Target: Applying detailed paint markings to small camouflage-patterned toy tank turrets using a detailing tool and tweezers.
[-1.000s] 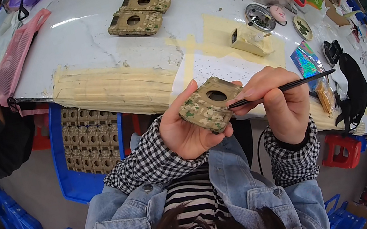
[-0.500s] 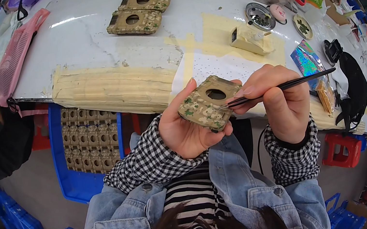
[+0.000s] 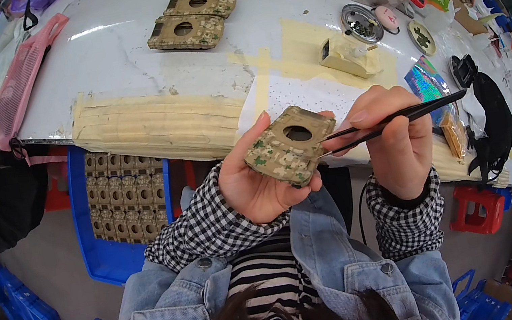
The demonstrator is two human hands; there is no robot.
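Your left hand cradles the camouflage-patterned casing, fingers wrapped round it, long axis toward two o'clock. Your right hand pinches black tweezers, tips at the casing's three o'clock edge.

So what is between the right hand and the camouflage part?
In the head view, black tweezers span that gap: the right hand pinches them, and their tips reach the camouflage part in the left hand.

White worktable, taped up and busy.
Camouflage-patterned housings lined up top, round metal dish beside a tape-wrapped block.
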